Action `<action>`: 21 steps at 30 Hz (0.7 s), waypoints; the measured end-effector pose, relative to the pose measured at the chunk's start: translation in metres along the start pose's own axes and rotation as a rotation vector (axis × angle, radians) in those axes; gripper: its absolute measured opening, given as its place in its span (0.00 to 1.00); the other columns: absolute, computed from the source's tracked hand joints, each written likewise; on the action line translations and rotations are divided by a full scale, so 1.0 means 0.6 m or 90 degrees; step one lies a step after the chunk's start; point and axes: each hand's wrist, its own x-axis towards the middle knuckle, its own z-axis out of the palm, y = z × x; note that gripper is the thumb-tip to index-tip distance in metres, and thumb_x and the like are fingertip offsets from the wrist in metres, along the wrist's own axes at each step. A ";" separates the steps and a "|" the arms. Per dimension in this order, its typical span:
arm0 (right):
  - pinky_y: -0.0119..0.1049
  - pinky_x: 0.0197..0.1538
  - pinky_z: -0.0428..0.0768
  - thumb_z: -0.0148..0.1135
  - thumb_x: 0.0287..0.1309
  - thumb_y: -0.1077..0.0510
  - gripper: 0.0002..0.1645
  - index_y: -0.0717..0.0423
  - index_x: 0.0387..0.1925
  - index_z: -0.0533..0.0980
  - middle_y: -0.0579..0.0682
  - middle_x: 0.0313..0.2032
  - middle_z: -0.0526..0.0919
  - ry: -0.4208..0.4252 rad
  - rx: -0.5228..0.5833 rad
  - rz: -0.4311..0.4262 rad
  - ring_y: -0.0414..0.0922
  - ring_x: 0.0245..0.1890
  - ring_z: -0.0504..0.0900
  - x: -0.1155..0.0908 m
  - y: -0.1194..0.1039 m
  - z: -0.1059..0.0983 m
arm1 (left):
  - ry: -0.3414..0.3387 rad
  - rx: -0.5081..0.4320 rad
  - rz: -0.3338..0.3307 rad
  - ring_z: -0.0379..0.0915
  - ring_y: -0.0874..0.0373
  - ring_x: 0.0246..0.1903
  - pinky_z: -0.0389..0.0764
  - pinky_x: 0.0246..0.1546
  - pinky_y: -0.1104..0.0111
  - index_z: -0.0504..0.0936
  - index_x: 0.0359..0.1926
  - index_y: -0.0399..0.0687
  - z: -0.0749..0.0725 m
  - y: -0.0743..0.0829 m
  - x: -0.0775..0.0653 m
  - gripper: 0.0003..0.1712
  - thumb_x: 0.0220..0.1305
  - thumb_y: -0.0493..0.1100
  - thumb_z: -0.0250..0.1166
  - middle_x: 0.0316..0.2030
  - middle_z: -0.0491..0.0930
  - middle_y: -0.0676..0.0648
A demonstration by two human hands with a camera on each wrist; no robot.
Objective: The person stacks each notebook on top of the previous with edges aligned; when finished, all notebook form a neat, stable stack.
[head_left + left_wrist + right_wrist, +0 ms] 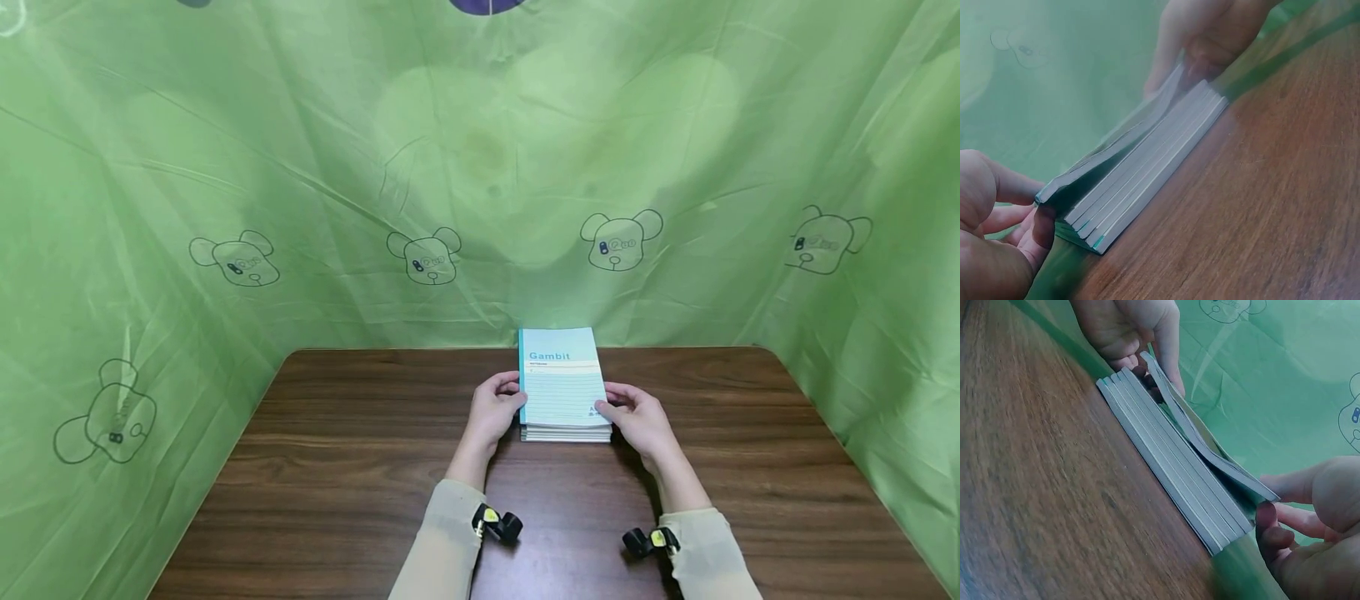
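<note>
A light-blue notebook point(562, 383) marked "Gambit" is the top one of a stack of notebooks point(566, 434) near the table's far edge. My left hand point(493, 408) pinches its left edge, thumb on the cover and fingers beneath. At the opposite edge my right hand point(639, 419) pinches it near the lower right corner. In the left wrist view the top notebook point(1113, 140) is lifted off the others, with a dark gap under it. The right wrist view shows its page edges point(1194, 434) bending slightly above the several notebooks point(1169, 459) lying flat below.
The brown wooden table point(337, 483) reaches back to a green curtain point(495, 183) printed with bear heads. Small black devices with yellow marks, one on the left sleeve point(442, 533) and one on the right sleeve point(705, 550), stick out inward over the table.
</note>
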 end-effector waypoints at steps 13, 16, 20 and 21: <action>0.26 0.43 0.76 0.70 0.72 0.62 0.29 0.71 0.70 0.76 0.68 0.59 0.83 0.000 -0.068 -0.008 0.43 0.43 0.79 0.001 0.012 -0.002 | -0.001 0.065 0.003 0.74 0.59 0.36 0.77 0.39 0.71 0.84 0.65 0.35 0.001 -0.006 -0.001 0.28 0.63 0.27 0.70 0.48 0.82 0.43; 0.27 0.43 0.77 0.70 0.73 0.62 0.30 0.71 0.70 0.76 0.68 0.60 0.83 -0.002 -0.069 -0.006 0.45 0.45 0.79 0.000 0.012 -0.001 | 0.000 0.066 0.007 0.74 0.60 0.35 0.77 0.38 0.71 0.84 0.66 0.35 0.002 -0.009 -0.001 0.28 0.63 0.26 0.69 0.48 0.82 0.43; 0.26 0.43 0.77 0.70 0.73 0.61 0.30 0.71 0.69 0.76 0.69 0.60 0.83 -0.001 -0.071 -0.007 0.44 0.45 0.80 -0.001 0.011 -0.001 | -0.002 0.071 0.014 0.74 0.60 0.33 0.77 0.36 0.72 0.83 0.66 0.33 0.004 -0.010 -0.001 0.28 0.63 0.26 0.69 0.48 0.82 0.41; 0.26 0.43 0.77 0.70 0.73 0.61 0.29 0.71 0.69 0.76 0.69 0.59 0.83 0.000 -0.072 -0.008 0.43 0.45 0.80 -0.001 0.011 -0.001 | -0.003 0.075 0.017 0.74 0.60 0.33 0.77 0.35 0.73 0.83 0.66 0.33 0.004 -0.009 -0.001 0.28 0.63 0.25 0.69 0.48 0.82 0.41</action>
